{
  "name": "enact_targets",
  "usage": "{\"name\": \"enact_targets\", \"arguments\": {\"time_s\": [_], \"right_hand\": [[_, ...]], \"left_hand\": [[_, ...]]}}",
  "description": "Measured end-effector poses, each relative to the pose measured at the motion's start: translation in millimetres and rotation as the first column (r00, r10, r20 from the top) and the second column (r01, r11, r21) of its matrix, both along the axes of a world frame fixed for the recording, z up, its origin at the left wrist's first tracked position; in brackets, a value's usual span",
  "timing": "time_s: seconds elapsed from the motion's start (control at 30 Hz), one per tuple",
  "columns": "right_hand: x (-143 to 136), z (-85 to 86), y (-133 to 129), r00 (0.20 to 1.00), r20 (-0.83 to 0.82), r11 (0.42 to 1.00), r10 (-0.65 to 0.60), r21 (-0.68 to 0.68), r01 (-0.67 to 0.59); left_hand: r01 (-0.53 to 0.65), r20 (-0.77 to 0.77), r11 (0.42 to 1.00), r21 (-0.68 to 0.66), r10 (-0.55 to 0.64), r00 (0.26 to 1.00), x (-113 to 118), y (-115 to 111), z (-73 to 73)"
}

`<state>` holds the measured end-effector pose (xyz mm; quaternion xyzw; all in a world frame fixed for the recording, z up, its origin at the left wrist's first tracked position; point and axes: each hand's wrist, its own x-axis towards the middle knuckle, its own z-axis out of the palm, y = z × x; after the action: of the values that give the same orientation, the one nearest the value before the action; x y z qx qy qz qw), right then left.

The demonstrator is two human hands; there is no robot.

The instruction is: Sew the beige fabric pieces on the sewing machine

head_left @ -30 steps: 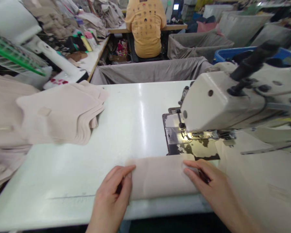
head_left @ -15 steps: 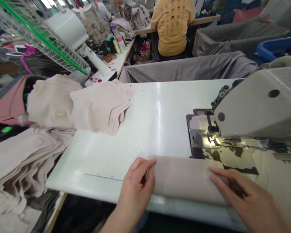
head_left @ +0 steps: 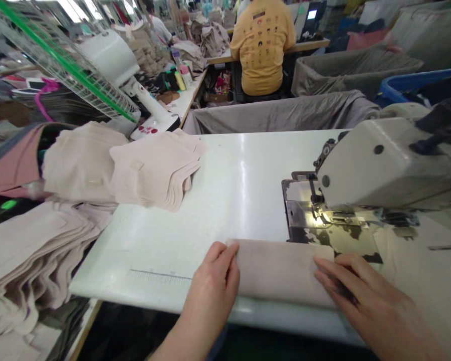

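A folded beige fabric piece (head_left: pixel 278 273) lies along the front edge of the white sewing table. My left hand (head_left: pixel 214 281) pinches its upper left corner between thumb and fingers. At the other end, my right hand (head_left: pixel 357 291) is closed on the fabric's right edge, with part of that edge hidden under the fingers. Just beyond the right hand is the sewing machine (head_left: pixel 383 165), its lit needle area (head_left: pixel 317 215) above a worn metal plate. The fabric is in front of the needle, apart from it.
Stacked beige cut pieces (head_left: pixel 154 170) lie at the table's back left, and more layered fabric (head_left: pixel 33 245) hangs at the left. A white fan (head_left: pixel 108 57) stands behind. Grey cloth bins (head_left: pixel 278 113) line the far edge. A person in a yellow shirt (head_left: pixel 263 47) sits beyond.
My right hand and the fabric's right end have shifted slightly left in view, as has the machine. The camera view has tilted a little; the left hand keeps its pinch.
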<state>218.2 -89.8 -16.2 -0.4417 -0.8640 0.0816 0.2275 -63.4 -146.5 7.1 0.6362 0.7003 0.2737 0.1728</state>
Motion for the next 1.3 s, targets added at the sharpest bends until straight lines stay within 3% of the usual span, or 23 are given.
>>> {"name": "enact_targets", "arguments": {"time_s": [0.13, 0.27, 0.37, 0.47, 0.6, 0.83, 1.07, 1.3], "right_hand": [[3, -5.4, 1, 0.998, 0.055, 0.996, 0.020, 0.084, -0.025], [1, -6.1, 3, 0.994, 0.104, 0.990, 0.040, 0.131, -0.053], [-1, -4.7, 6, 0.991, 0.114, 0.986, 0.072, 0.144, -0.088], [-5, -1.1, 6, 0.993, 0.118, 0.994, 0.001, 0.111, -0.014], [-13, 5.3, -1, 0.990, 0.108, 0.995, -0.094, 0.035, 0.091], [-19, 4.9, -12, 0.982, 0.146, 0.993, -0.121, 0.005, 0.122], [-17, 2.6, -10, 0.983, 0.128, 0.991, -0.135, 0.018, 0.134], [-20, 1.3, -2, 0.978, 0.119, 0.985, -0.174, 0.024, 0.172]], "left_hand": [[0.044, -0.324, 0.999, 0.028, -0.033, 0.945, 0, 1, -1.7], [0.208, -0.627, 0.965, 0.158, -0.065, 0.776, -5, 10, 0.2], [0.301, -0.713, 0.953, 0.043, -0.182, 0.677, -11, 28, 3.3], [0.328, -0.693, 0.939, -0.100, -0.302, 0.654, -9, 57, 8.0], [0.310, -0.628, 0.938, -0.154, -0.335, 0.702, 14, 106, 14.8], [0.529, -0.441, 0.829, -0.183, -0.550, 0.709, 52, 175, 11.5], [0.595, -0.403, 0.791, -0.143, -0.596, 0.695, 49, 195, 0.2], [0.653, -0.395, 0.745, -0.132, -0.644, 0.655, 52, 211, 0.1]]}}
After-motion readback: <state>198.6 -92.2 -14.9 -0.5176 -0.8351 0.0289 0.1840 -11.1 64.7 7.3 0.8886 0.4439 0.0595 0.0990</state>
